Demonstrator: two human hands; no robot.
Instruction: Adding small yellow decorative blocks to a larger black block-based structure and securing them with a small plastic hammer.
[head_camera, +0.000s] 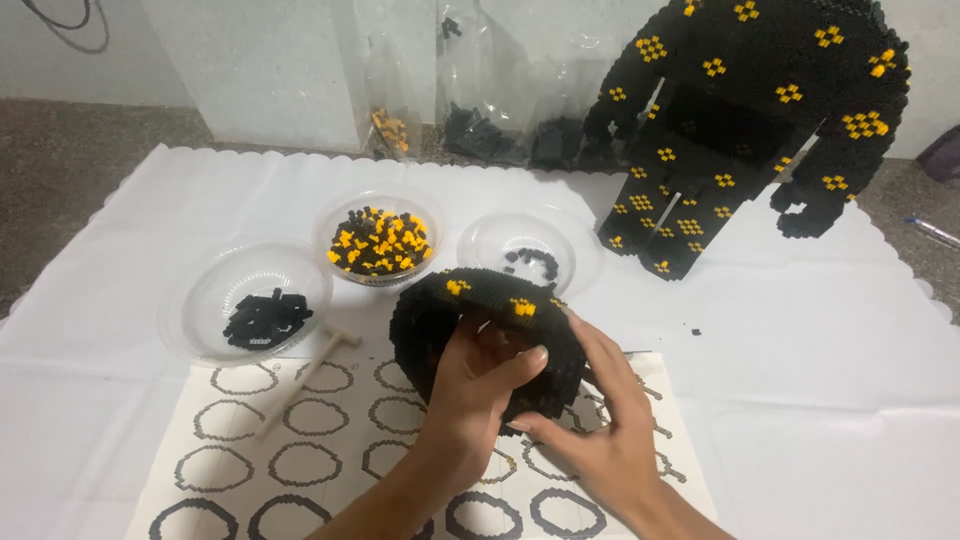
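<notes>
A hollow, rounded shell of tiny black bricks with a few yellow patches (470, 305) is held up over a printed sheet of ring-shaped diagrams (320, 440). My left hand (480, 385) grips the shell from the front, thumb across its lower edge. Against the shell's right side, my right hand (600, 420) has its fingers wrapped on the rim and its thumb underneath. Both hands hold the shell just above the sheet.
Three clear bowls stand behind: one with black bricks (262, 318), one with black and yellow bricks (380, 242), one nearly bare (530, 255). A small wooden mallet (310, 372) lies on the sheet. A large black headless brick figure (740, 120) stands at the back right, with plastic bags (480, 110) beside it.
</notes>
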